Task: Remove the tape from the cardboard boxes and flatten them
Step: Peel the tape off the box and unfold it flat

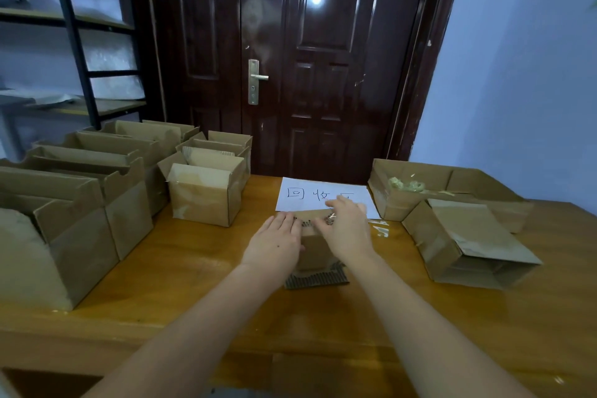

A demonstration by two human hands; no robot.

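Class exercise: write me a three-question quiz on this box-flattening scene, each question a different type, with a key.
1. True or false: the left hand lies flat on the small box.
2. Where are the wads of stripped tape? A) in the open tray box at right B) on the shelf C) on the floor
3. Fill in: the right hand partly covers a white ____.

Key: 1 true; 2 A; 3 paper

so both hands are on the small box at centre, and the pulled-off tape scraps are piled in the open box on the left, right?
Not the left. In the head view the tape scraps lie in the open box on the right. Both the left hand and right hand are on the small box at centre.
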